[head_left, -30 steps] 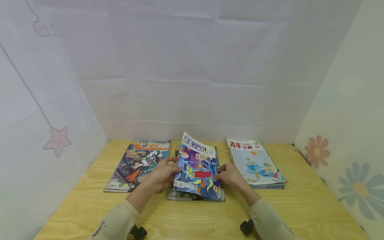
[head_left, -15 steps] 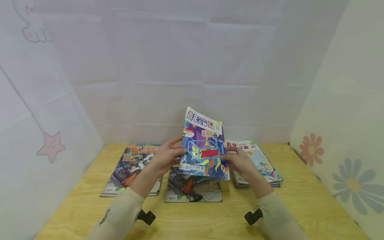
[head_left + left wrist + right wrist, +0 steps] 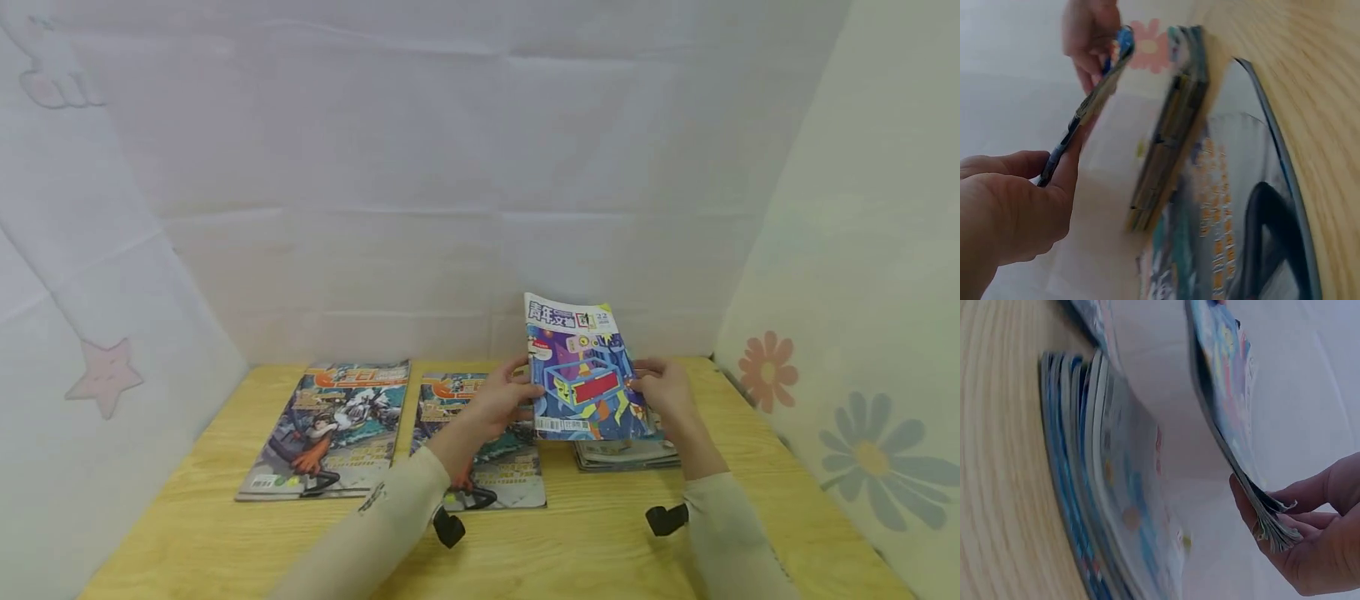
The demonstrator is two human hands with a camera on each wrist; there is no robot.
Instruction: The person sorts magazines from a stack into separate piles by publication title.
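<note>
A purple-blue magazine [image 3: 581,375] with a white title band is held up above the table, tilted, by both hands. My left hand [image 3: 497,402] pinches its left edge; thumb and fingers close on it in the left wrist view, where the left hand [image 3: 1019,206] shows at the near end. My right hand [image 3: 666,393] grips the opposite edge; in the right wrist view that hand [image 3: 1322,534] has the page corners between thumb and fingers. Below the held magazine lies a stack of magazines [image 3: 628,457], mostly covered in the head view. A gap separates it from the stack [image 3: 1107,475] in the right wrist view.
On the wooden table [image 3: 570,550], a dark comic-style magazine [image 3: 333,433] lies at left. A similar one [image 3: 517,475] lies in the middle, partly behind my left arm. A white cloth wall [image 3: 420,167] closes the back, with a flower-printed cloth [image 3: 870,292] at right.
Both hands have lifted the purple-blue magazine off the middle pile and carried it right, over the right stack. The middle comic-style magazine is now uncovered.
</note>
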